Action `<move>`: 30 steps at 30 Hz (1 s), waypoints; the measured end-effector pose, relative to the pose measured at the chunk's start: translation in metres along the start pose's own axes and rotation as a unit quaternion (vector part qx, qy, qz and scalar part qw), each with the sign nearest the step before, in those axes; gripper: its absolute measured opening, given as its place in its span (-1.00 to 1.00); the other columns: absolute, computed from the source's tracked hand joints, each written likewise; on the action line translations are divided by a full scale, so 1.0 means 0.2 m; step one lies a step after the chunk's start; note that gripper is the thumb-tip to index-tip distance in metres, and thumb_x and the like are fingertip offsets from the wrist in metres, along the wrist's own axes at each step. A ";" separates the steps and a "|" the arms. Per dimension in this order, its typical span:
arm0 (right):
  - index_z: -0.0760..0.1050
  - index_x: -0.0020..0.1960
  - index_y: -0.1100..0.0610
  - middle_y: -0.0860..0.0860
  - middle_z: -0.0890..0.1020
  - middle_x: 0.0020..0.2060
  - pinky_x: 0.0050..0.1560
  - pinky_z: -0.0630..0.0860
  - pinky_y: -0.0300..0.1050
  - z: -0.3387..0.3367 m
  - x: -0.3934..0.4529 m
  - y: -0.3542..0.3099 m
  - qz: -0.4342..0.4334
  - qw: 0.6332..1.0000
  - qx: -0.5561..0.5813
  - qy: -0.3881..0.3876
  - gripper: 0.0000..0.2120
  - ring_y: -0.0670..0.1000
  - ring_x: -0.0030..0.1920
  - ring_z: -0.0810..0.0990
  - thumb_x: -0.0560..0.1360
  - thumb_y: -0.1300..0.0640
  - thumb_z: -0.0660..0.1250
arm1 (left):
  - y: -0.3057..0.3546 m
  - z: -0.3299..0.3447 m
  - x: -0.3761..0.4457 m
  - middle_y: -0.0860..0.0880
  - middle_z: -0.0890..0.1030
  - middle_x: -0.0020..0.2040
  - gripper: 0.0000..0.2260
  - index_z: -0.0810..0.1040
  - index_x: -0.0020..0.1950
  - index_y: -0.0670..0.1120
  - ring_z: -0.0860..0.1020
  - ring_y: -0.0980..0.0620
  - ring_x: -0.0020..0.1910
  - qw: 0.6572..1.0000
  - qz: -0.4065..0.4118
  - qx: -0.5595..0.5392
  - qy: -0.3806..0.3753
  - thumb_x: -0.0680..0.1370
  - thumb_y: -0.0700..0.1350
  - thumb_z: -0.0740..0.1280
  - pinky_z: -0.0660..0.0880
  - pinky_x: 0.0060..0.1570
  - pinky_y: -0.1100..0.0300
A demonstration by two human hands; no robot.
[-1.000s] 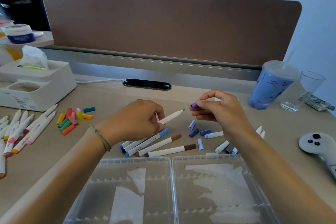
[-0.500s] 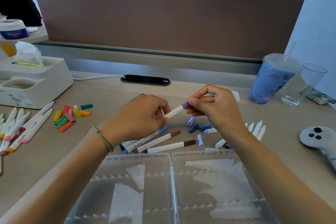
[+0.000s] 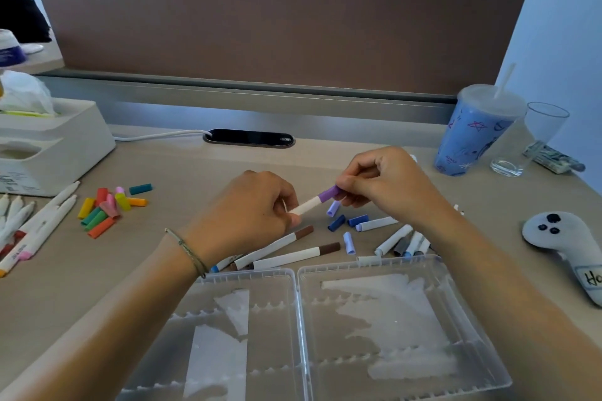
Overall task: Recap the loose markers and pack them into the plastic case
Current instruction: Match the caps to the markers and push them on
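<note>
My left hand (image 3: 247, 215) grips the barrel of a white marker (image 3: 306, 206) above the desk. My right hand (image 3: 384, 185) pinches the purple cap (image 3: 329, 194), which sits on the marker's tip. Below them lie capped brown markers (image 3: 293, 257) and blue and lilac loose caps (image 3: 342, 221). More white markers (image 3: 400, 239) lie under my right wrist. The clear plastic case (image 3: 297, 283) lies open at the desk's front edge, with nothing but paper liners in its two halves. At the left are bright loose caps (image 3: 110, 205) and uncapped markers (image 3: 35, 228).
A white tissue box (image 3: 49, 146) stands at the left. A blue cup with a straw (image 3: 472, 130) and a clear glass (image 3: 531, 140) stand at the right rear. A white controller (image 3: 566, 238) lies at the right. A brown partition (image 3: 277, 23) closes the back.
My right hand brought the purple cap to the marker's tip and pushed it on. The two hands have drawn together; the cap now covers the tip.
</note>
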State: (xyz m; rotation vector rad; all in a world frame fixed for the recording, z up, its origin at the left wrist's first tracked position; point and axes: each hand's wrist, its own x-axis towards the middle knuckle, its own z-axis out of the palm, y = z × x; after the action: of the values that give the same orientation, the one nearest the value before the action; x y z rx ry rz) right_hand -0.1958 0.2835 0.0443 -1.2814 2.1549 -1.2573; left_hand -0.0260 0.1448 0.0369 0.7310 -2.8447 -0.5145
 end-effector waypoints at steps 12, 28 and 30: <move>0.69 -0.19 -0.01 -0.11 0.65 -0.26 -0.23 0.45 -0.16 -0.22 0.02 0.24 0.081 0.917 -0.374 -0.117 -0.94 -0.05 -0.17 0.61 0.40 0.11 0.55 | -0.08 0.01 0.00 0.19 0.57 -0.20 -0.85 0.67 -0.04 0.09 0.52 0.15 -0.18 0.992 -0.017 0.102 -0.066 0.44 0.03 0.55 0.35 -0.29 0.32; 0.58 -0.09 -0.04 -0.10 0.65 -0.13 -0.06 0.56 -0.02 -0.13 -0.02 0.05 -0.022 0.932 -0.337 -0.128 -0.91 -0.03 -0.08 0.57 0.49 0.08 0.49 | -0.02 0.02 0.01 0.20 0.64 -0.12 -0.84 0.69 0.03 0.12 0.56 0.20 -0.14 0.995 0.039 -0.036 0.079 0.55 0.11 0.37 0.57 -0.02 0.13; 0.63 -0.10 -0.03 -0.14 0.66 -0.16 -0.11 0.53 -0.08 -0.07 -0.04 -0.02 -0.050 0.942 -0.308 -0.124 -0.93 -0.10 -0.11 0.57 0.47 0.08 0.51 | 0.03 0.05 0.00 0.18 0.66 -0.04 -0.74 0.68 0.11 0.12 0.56 0.19 -0.13 0.996 0.043 -0.040 0.069 0.53 0.19 0.35 0.56 0.01 0.15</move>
State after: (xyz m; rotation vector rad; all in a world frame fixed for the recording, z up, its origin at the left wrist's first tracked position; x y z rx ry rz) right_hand -0.1978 0.2963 0.0545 -1.6891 2.3963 -0.4015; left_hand -0.0304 0.1532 0.0304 0.6032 -2.6976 -0.5400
